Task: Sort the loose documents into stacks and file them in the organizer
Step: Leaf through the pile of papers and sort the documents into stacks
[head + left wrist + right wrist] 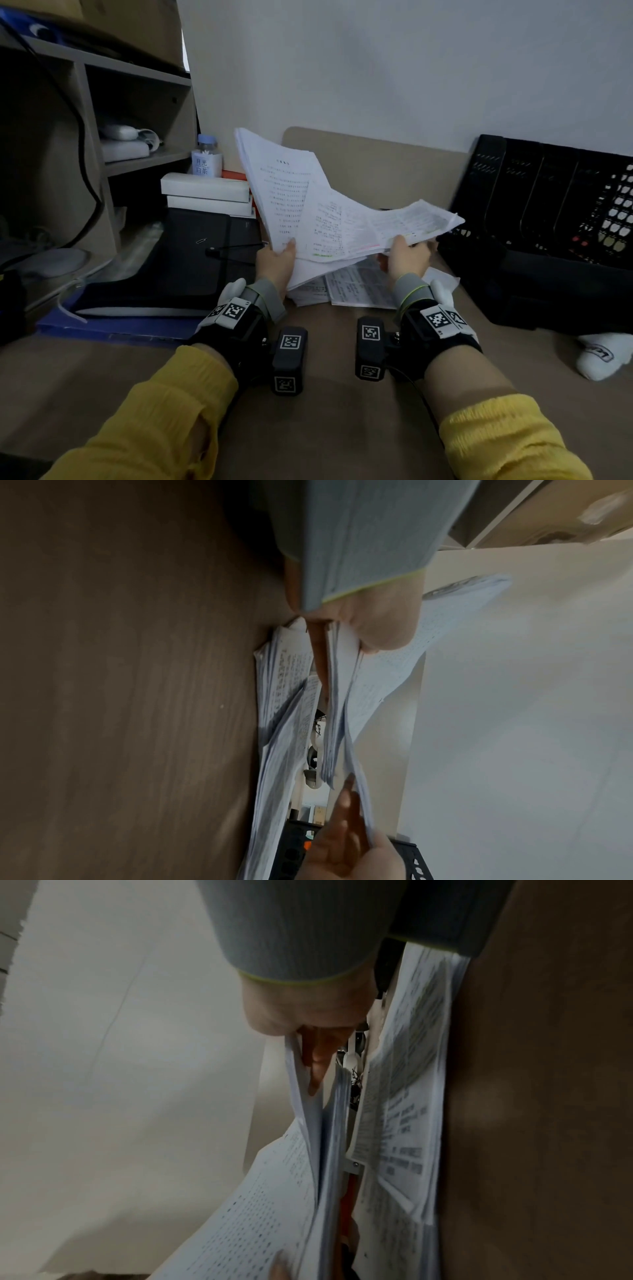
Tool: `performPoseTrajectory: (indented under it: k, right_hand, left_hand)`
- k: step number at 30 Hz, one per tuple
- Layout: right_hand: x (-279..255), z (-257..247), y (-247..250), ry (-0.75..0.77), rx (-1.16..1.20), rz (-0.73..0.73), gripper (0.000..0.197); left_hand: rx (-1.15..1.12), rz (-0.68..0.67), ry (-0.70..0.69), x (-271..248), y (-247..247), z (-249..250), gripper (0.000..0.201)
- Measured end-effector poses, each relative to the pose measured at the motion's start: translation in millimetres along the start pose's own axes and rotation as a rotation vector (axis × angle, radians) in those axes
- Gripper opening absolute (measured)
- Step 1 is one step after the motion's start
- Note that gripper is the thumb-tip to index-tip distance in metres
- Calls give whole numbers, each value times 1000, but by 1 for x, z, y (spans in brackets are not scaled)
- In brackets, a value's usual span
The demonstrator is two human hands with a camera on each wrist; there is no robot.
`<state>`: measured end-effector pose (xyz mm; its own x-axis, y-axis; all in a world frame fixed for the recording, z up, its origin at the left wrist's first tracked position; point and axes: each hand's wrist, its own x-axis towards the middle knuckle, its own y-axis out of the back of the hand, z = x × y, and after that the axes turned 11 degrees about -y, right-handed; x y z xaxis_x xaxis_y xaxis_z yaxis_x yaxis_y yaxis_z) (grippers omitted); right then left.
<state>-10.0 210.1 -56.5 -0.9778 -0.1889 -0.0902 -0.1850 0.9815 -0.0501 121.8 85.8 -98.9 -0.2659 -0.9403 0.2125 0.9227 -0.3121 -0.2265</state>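
My left hand [277,262] grips the lower edge of a sheaf of printed white sheets [281,185], raised and tilted up to the left. My right hand [406,255] pinches the near edge of another bundle of printed pages [387,228] that fans out to the right above the table. Both bundles overlap in the middle. More loose documents [356,287] lie flat on the brown table [329,428] under the hands. The left wrist view shows my thumb [383,626] on the sheets [342,723]; the right wrist view shows fingers [316,1058] under the pages [267,1204]. The black mesh organizer [548,219] stands at the right.
Two white boxes [205,193] and a small bottle [206,157] stand at the back left beside a wooden shelf unit [102,113]. A black case [178,260] lies on a blue folder [113,329] at left. A white sock [604,354] shows at the right edge.
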Motion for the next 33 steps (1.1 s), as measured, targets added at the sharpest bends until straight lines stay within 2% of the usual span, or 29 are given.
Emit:
performPoseTrajectory:
  k: [5, 12, 15, 20, 22, 25, 28, 29, 31, 33]
  right_hand:
    - [5, 20, -1, -83, -101, -1, 26]
    - [3, 24, 9, -149, 151, 168, 35]
    - [1, 27, 7, -145, 174, 134, 39]
    - [-4, 31, -4, -131, 91, -84, 41]
    - [-3, 31, -5, -130, -3, -79, 44]
    - [-5, 34, -10, -167, -44, -154, 70]
    - [-3, 37, -24, -165, -58, -273, 112]
    - [-4, 37, -27, -159, -79, -315, 114]
    - [0, 39, -25, -173, -90, -372, 104]
    - [0, 38, -14, -208, -13, -372, 73]
  left_hand:
    - [-29, 7, -6, -1, -1, 0, 41]
    - [-2, -33, 10, -4, -1, 1, 45]
    - [11, -64, -14, -5, -2, 1, 46]
    - [-11, -135, -37, -10, -3, 3, 42]
    - [-31, -156, -29, -11, -3, 4, 40]
    - [-50, -166, -32, -12, -3, 5, 37]
    - [-30, -158, -44, -11, -2, 5, 38]
    - [-22, -145, -44, -11, -2, 5, 38]
    - [-9, -119, -42, -9, -1, 3, 37]
    - [1, -99, -43, -8, 0, 3, 38]
